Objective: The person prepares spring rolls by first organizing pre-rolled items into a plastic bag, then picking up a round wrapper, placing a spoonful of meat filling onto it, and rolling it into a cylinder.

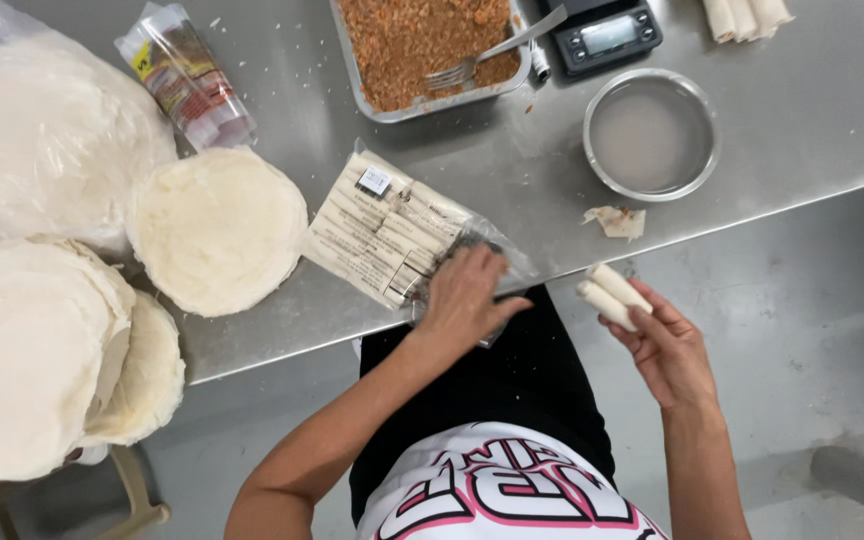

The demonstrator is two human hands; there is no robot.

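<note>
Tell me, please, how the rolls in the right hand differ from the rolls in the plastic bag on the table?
The rolls in the right hand are two, loose and held off the table edge; the rolls in the plastic bag are many, packed side by side, lying flat under the left hand. Both are pale, thin cylinders.

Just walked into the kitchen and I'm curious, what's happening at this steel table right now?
A person at the steel table is handling small wrapped rolls. The right hand holds two rolls out over the floor, off the table edge. The left hand rests at the open end of a clear bag of rolls lying on the table. Stacks of round wrappers sit to the left, and a tray of minced filling with a fork, a bowl of cloudy liquid and a scale stand farther back.
</note>
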